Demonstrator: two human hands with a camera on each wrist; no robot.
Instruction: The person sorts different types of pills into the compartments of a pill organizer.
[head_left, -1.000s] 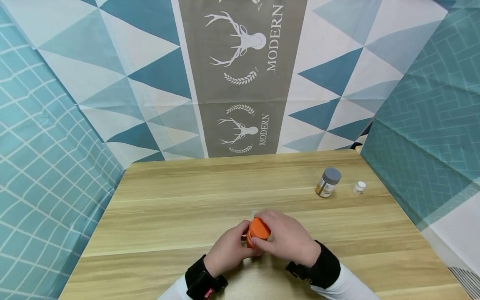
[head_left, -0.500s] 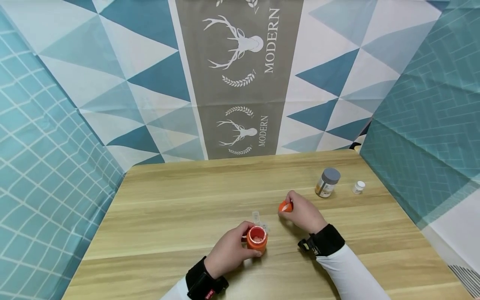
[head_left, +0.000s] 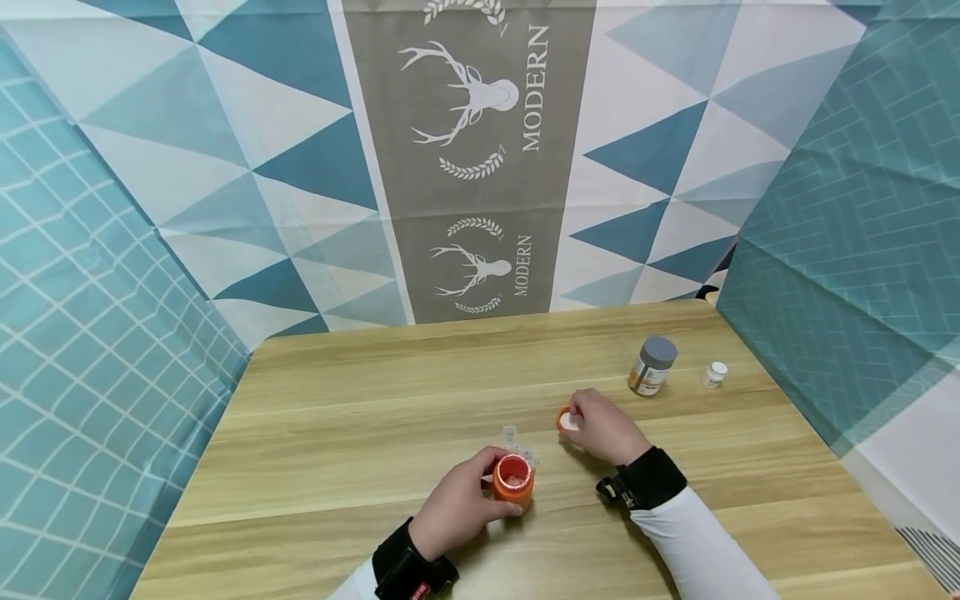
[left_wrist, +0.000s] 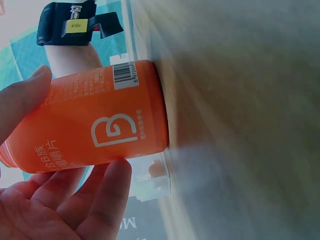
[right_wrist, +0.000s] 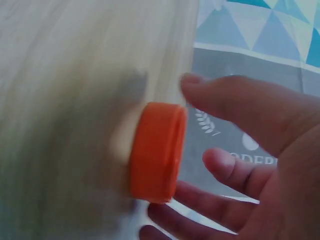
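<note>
My left hand [head_left: 462,505] grips an orange pill bottle [head_left: 513,487], which stands upright and uncapped on the table; some contents show inside its mouth. In the left wrist view the bottle [left_wrist: 100,120] has white lettering and a barcode, with thumb and fingers on opposite sides. To its right, the orange cap [head_left: 566,420] lies with its white inside facing up. My right hand [head_left: 606,427] is spread about the cap [right_wrist: 157,152], the thumb apart from it. Partly hidden behind the bottle is a small clear plastic pill case [head_left: 511,437]; a round tablet shows in it [left_wrist: 156,169].
A brown bottle with a grey lid [head_left: 652,367] stands toward the back right of the wooden table [head_left: 360,417]. Beside it is a small white bottle [head_left: 715,375]. Patterned cloths [head_left: 480,167] hang behind the table and at both sides.
My right hand has taken the cap off the bottle, carried it right, turned it inside up and let it go on the table. The left hand keeps its grip on the bottle.
</note>
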